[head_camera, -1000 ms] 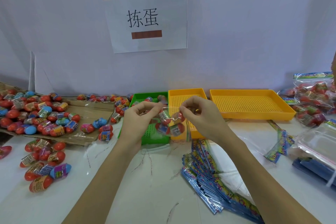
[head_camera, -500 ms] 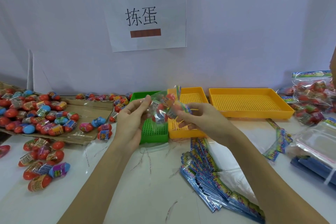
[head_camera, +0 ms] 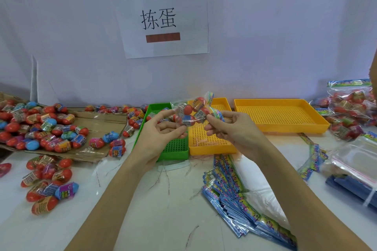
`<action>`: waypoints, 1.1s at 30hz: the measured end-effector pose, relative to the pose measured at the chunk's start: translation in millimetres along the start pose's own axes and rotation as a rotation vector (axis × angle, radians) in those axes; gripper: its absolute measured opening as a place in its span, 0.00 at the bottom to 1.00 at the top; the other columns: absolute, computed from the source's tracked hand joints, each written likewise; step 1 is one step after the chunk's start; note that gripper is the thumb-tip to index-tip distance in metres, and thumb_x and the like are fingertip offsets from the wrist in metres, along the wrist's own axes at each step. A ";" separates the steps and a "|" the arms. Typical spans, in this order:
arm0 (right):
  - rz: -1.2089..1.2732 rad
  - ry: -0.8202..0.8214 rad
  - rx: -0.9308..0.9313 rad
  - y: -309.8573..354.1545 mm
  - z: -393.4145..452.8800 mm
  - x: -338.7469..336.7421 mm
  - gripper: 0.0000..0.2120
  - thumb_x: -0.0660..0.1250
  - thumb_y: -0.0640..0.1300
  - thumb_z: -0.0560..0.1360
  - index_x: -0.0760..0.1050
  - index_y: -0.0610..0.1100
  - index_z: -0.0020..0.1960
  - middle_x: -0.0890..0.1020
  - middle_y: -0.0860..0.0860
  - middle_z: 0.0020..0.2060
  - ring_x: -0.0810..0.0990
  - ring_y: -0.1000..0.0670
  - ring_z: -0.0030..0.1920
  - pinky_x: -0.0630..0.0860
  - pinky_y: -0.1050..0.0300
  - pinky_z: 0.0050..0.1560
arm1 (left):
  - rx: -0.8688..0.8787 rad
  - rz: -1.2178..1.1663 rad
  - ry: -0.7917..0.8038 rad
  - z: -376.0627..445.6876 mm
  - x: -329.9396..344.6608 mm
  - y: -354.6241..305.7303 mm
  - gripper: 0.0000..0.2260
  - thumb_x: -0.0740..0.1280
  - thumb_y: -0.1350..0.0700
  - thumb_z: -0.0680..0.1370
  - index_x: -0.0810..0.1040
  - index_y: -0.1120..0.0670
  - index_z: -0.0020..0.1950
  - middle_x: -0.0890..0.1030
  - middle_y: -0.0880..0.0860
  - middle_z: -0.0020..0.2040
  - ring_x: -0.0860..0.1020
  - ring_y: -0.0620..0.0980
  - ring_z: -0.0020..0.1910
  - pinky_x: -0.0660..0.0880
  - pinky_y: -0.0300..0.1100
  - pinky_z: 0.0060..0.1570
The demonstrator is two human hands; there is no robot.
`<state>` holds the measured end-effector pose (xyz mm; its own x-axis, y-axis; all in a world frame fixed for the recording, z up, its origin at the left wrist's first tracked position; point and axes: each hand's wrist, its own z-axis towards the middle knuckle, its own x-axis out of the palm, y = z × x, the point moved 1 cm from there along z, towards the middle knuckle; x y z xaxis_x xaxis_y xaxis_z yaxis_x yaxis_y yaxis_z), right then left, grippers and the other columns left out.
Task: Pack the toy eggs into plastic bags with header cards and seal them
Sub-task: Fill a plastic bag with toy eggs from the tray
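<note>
the toy eggs (head_camera: 40,128) are mostly red, some blue or pink, each wrapped in a multicoloured printed band. the eggs in the clear bag (head_camera: 190,114) are red with one blue band showing. the green tray (head_camera: 173,149) and two yellow trays (head_camera: 281,116) have dotted perforated floors. the header cards (head_camera: 240,206) are blue-edged with bright green and pink print. the paper sign (head_camera: 163,16) is white with black characters and two brown tape strips. the cardboard (head_camera: 98,122) is brown, the table (head_camera: 142,210) white.
</note>
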<state>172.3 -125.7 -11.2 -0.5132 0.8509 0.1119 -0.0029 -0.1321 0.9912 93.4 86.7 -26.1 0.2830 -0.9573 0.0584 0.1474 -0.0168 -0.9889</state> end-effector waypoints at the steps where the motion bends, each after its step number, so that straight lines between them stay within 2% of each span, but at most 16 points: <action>1: -0.040 -0.002 -0.010 2.0 -0.6 -1.9 0.12 0.74 0.48 0.77 0.82 0.41 0.54 0.88 0.43 0.43 0.86 0.49 0.41 0.78 0.63 0.38 | 0.024 0.021 0.015 0.0 -0.7 -1.6 0.27 0.80 0.58 0.68 0.78 0.47 0.65 0.87 0.55 0.44 0.87 0.55 0.44 0.81 0.37 0.48; 5: -0.153 -0.014 -0.087 0.4 0.4 -2.5 0.09 0.73 0.47 0.78 0.83 0.42 0.54 0.88 0.44 0.41 0.86 0.49 0.38 0.77 0.63 0.36 | 0.121 0.115 0.001 -1.8 1.4 -6.3 0.24 0.79 0.59 0.72 0.77 0.48 0.65 0.86 0.55 0.44 0.87 0.55 0.44 0.82 0.39 0.47; 8: -0.170 -0.012 -0.125 -2.0 1.0 -1.1 0.08 0.73 0.46 0.79 0.82 0.43 0.55 0.88 0.45 0.41 0.85 0.50 0.38 0.77 0.63 0.37 | 0.105 0.080 -0.011 -3.3 5.1 -4.4 0.28 0.80 0.53 0.70 0.75 0.48 0.67 0.86 0.52 0.46 0.87 0.54 0.49 0.82 0.44 0.54; 10: -0.217 0.000 -0.112 -2.5 0.5 0.7 0.10 0.73 0.48 0.79 0.82 0.45 0.58 0.88 0.47 0.42 0.86 0.50 0.41 0.79 0.62 0.38 | 0.141 0.110 -0.069 -3.9 8.2 -4.0 0.28 0.81 0.53 0.69 0.76 0.44 0.65 0.84 0.47 0.43 0.86 0.49 0.49 0.81 0.40 0.53; 11: -0.264 -0.017 -0.098 -3.9 1.2 1.7 0.11 0.73 0.48 0.79 0.81 0.46 0.60 0.88 0.48 0.44 0.87 0.50 0.43 0.80 0.62 0.39 | 0.193 0.141 -0.104 -4.2 9.3 -4.3 0.26 0.81 0.55 0.69 0.76 0.42 0.63 0.83 0.45 0.42 0.85 0.47 0.47 0.81 0.37 0.51; 13: -0.440 -0.161 -0.113 -6.4 3.9 3.4 0.16 0.72 0.51 0.79 0.78 0.48 0.65 0.87 0.51 0.50 0.87 0.51 0.47 0.82 0.60 0.40 | 0.341 0.235 -0.173 -5.4 9.3 -6.3 0.24 0.80 0.61 0.72 0.77 0.40 0.61 0.83 0.44 0.43 0.84 0.45 0.44 0.81 0.35 0.47; 15: -0.507 -0.253 -0.114 -4.5 4.6 5.9 0.19 0.67 0.56 0.81 0.79 0.44 0.65 0.86 0.52 0.51 0.87 0.51 0.47 0.82 0.60 0.39 | 0.561 0.443 -0.225 -6.6 7.7 -9.0 0.22 0.78 0.65 0.74 0.80 0.44 0.61 0.82 0.47 0.46 0.82 0.46 0.45 0.81 0.36 0.46; 16: -0.400 -0.202 -0.055 -3.4 5.4 7.2 0.25 0.64 0.61 0.81 0.80 0.40 0.63 0.87 0.49 0.49 0.87 0.49 0.46 0.81 0.60 0.38 | 0.690 0.587 -0.226 -7.4 7.9 -9.7 0.20 0.77 0.67 0.75 0.81 0.48 0.61 0.81 0.49 0.48 0.81 0.45 0.45 0.80 0.35 0.47; 18: -0.079 0.023 0.145 1.5 2.6 12.1 0.37 0.58 0.70 0.78 0.83 0.36 0.58 0.88 0.43 0.48 0.88 0.44 0.48 0.80 0.59 0.39 | 0.908 0.828 -0.183 -10.0 11.2 -7.8 0.16 0.75 0.69 0.75 0.84 0.58 0.61 0.80 0.53 0.50 0.78 0.44 0.47 0.78 0.33 0.49; 19: 0.012 0.116 0.199 4.3 0.0 13.9 0.39 0.58 0.71 0.76 0.84 0.37 0.58 0.88 0.41 0.49 0.88 0.43 0.50 0.81 0.59 0.40 | 0.974 0.910 -0.142 -11.4 13.4 -5.4 0.15 0.75 0.69 0.75 0.84 0.60 0.61 0.81 0.54 0.49 0.78 0.45 0.48 0.78 0.34 0.50; 21: 0.017 0.143 0.152 3.9 -1.5 12.6 0.30 0.65 0.65 0.78 0.82 0.37 0.60 0.88 0.41 0.50 0.88 0.43 0.52 0.82 0.60 0.44 | 1.064 1.026 -0.070 -12.2 16.2 -1.1 0.13 0.76 0.68 0.75 0.85 0.62 0.59 0.82 0.56 0.47 0.80 0.50 0.47 0.80 0.41 0.49; 23: -0.011 0.063 0.084 0.3 -1.5 10.4 0.20 0.70 0.53 0.80 0.80 0.37 0.61 0.88 0.42 0.49 0.88 0.44 0.52 0.83 0.61 0.46 | 1.117 1.107 -0.033 -10.7 15.7 0.4 0.12 0.77 0.68 0.74 0.86 0.61 0.57 0.82 0.55 0.43 0.80 0.52 0.44 0.79 0.42 0.44; 26: 0.015 -0.036 0.020 -3.2 0.4 8.4 0.12 0.69 0.45 0.82 0.80 0.39 0.60 0.88 0.43 0.48 0.88 0.45 0.51 0.82 0.61 0.45 | 1.029 1.078 -0.054 -8.5 12.9 -1.7 0.15 0.74 0.71 0.75 0.85 0.60 0.60 0.81 0.54 0.46 0.78 0.52 0.47 0.77 0.41 0.48; 29: -0.059 -0.058 -0.020 -0.3 1.6 5.4 0.10 0.67 0.42 0.83 0.79 0.41 0.62 0.89 0.47 0.48 0.88 0.47 0.50 0.82 0.62 0.44 | 0.707 0.837 -0.174 -6.9 13.5 -3.9 0.18 0.69 0.70 0.79 0.80 0.56 0.66 0.77 0.53 0.58 0.77 0.50 0.57 0.77 0.42 0.58; 31: -0.149 0.040 -0.002 0.3 -0.3 3.3 0.09 0.67 0.41 0.83 0.80 0.42 0.62 0.89 0.47 0.48 0.88 0.47 0.50 0.82 0.61 0.45 | 0.424 0.562 -0.261 -6.1 12.3 -8.3 0.15 0.70 0.54 0.82 0.75 0.52 0.69 0.75 0.51 0.63 0.78 0.49 0.60 0.79 0.43 0.60; 33: -0.213 0.144 0.030 0.6 -2.9 2.0 0.09 0.67 0.41 0.83 0.80 0.41 0.61 0.88 0.46 0.48 0.88 0.46 0.50 0.83 0.59 0.47 | 0.174 0.297 -0.255 -3.4 8.6 -8.5 0.23 0.69 0.40 0.77 0.74 0.48 0.69 0.78 0.49 0.65 0.80 0.48 0.61 0.79 0.40 0.59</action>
<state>168.8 -125.6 -10.6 -0.6209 0.7762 -0.1091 -0.0998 0.0598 0.9932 91.3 77.7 -17.7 0.5590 -0.8112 -0.1717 0.1757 0.3182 -0.9316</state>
